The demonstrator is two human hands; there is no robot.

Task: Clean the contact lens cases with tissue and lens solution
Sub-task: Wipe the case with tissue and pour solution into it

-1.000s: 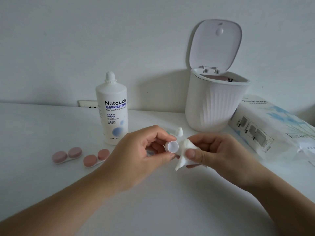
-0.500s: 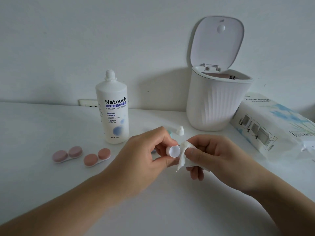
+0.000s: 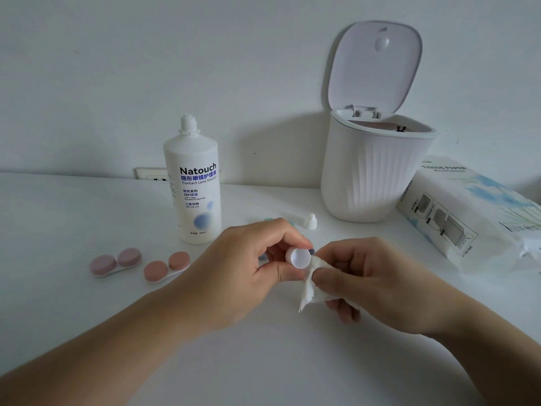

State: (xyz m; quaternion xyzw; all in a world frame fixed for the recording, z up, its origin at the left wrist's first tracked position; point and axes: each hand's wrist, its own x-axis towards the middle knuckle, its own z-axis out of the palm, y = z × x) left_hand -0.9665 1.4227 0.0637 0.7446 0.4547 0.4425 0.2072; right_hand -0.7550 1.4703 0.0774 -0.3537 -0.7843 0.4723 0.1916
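White tabletop (image 3: 73,303) against a pale wall carries everything. Above it, the left hand (image 3: 243,273) pinches a small white cap (image 3: 299,257) between thumb and fingertips, its hollow side facing the camera. Touching the cap from the right, the right hand (image 3: 371,282) grips a crumpled tissue (image 3: 311,285). Two pink lens cases (image 3: 115,261) (image 3: 167,266) lie left of the left hand. Beyond that hand stands the solution bottle (image 3: 196,189); beyond the right hand stand an open-lidded bin (image 3: 371,171) and a tissue pack (image 3: 468,212).
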